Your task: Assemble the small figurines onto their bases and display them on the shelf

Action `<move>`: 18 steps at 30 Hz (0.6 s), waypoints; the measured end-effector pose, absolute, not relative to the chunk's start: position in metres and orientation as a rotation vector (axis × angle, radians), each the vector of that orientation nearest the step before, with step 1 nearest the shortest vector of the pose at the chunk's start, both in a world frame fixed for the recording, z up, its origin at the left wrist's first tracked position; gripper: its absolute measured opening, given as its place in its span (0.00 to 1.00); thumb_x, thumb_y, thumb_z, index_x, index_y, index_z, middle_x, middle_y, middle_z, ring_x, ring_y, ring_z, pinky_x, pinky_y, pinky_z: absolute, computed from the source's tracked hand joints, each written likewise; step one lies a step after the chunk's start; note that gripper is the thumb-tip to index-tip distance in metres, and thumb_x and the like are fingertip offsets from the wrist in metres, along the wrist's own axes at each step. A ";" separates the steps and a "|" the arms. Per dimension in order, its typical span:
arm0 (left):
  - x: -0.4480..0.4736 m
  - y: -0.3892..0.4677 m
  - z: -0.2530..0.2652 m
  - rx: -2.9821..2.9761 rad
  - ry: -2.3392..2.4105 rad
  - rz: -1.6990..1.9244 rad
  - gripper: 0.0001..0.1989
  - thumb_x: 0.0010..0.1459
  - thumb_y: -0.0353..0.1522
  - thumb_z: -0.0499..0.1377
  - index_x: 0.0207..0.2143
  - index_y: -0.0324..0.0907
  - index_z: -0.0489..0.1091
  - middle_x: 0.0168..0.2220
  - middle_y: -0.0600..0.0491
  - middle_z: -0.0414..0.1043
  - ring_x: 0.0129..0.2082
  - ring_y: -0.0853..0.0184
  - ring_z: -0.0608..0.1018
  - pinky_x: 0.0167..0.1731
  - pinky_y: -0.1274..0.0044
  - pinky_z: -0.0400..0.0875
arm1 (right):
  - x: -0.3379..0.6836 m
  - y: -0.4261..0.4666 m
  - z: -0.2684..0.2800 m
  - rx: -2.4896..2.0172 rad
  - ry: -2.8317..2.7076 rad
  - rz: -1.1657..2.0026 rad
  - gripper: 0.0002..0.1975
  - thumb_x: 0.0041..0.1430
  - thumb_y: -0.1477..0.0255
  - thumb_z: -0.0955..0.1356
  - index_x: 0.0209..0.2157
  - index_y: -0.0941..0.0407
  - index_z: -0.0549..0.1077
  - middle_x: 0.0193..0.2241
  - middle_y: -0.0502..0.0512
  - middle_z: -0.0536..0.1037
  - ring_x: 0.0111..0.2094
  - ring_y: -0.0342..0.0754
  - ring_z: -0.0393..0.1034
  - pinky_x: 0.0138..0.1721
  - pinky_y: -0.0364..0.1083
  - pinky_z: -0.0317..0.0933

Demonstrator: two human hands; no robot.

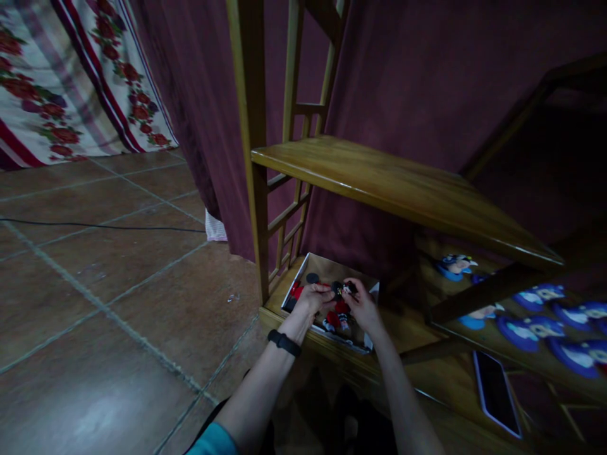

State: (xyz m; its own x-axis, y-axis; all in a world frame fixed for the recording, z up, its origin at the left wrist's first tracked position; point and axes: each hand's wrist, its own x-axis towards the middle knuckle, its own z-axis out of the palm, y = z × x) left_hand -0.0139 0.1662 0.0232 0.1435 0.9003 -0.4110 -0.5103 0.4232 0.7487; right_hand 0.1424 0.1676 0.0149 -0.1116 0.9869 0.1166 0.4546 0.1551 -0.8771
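Observation:
Both my hands are over a shallow white cardboard box (303, 262) on the low wooden shelf. My left hand (313, 299) is closed, its thumb and fingers pinching the left side of a small dark figurine (338, 289). From the other side my right hand (362, 306) grips the same figurine, near its black-and-white part. Fine details of it are too small and dim to make out. Red and black pieces (296, 291) lie in the box, along with a dark round disc (312, 278). Below the fingers, a red piece with black-and-white ends (337, 321) shows.
A wooden shelf board (379, 180) juts out above the box, with an upright post (251, 158) at its left. To the right lie a phone (497, 393) and several blue-and-white figures (533, 330). A dark cable (104, 225) crosses the tiled floor.

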 end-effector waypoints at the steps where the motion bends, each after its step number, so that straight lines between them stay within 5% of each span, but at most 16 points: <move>1: -0.014 0.166 0.023 0.503 0.964 1.070 0.07 0.40 0.23 0.66 0.24 0.32 0.72 0.23 0.49 0.73 0.24 0.70 0.76 0.30 0.76 0.74 | 0.143 0.167 0.016 -1.396 -1.688 0.898 0.16 0.52 0.66 0.62 0.45 0.48 0.63 0.38 0.50 0.73 0.36 0.45 0.70 0.39 0.46 0.64; 12: -0.024 0.167 0.025 0.459 0.935 1.000 0.07 0.39 0.22 0.67 0.22 0.32 0.71 0.23 0.47 0.73 0.23 0.67 0.77 0.29 0.76 0.75 | 0.145 0.166 0.018 -1.344 -1.706 1.004 0.16 0.52 0.68 0.62 0.45 0.47 0.65 0.42 0.49 0.73 0.39 0.45 0.70 0.42 0.48 0.64; 18: -0.020 0.166 0.027 0.407 0.951 1.040 0.07 0.39 0.21 0.67 0.21 0.33 0.70 0.22 0.49 0.73 0.24 0.68 0.77 0.31 0.76 0.74 | 0.142 0.166 0.015 -1.389 -1.615 0.967 0.17 0.51 0.68 0.63 0.45 0.47 0.66 0.38 0.49 0.75 0.33 0.45 0.71 0.35 0.46 0.67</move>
